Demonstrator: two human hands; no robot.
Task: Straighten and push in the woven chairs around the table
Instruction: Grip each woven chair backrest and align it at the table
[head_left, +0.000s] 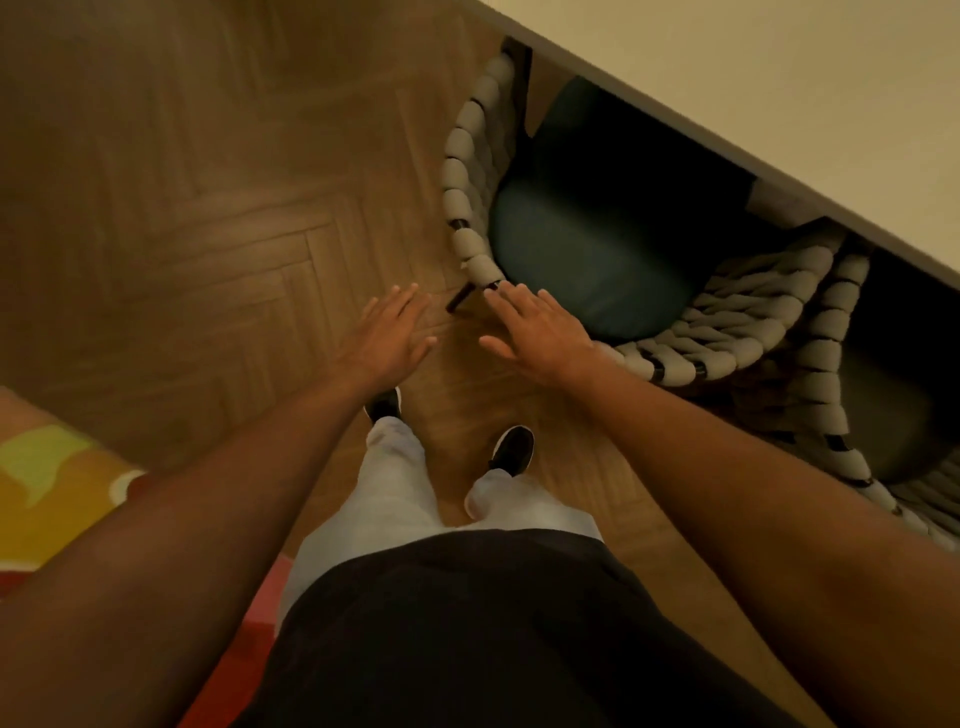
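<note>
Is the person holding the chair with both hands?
No, the left hand hovers open over the wooden floor, and the right hand lies flat at the woven chair rim, gripping nothing.

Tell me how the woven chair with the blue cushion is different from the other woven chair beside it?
The grey rope-woven chair with the teal-blue cushion shows nearly whole, while the second grey rope-woven chair is cut off at the right edge. The first chair's seat looks teal-blue; the second's looks dark grey. The right hand hangs open over the first chair's rim; no hand is near the second. Both have thick grey woven backs and sit partly under the pale table.
</note>
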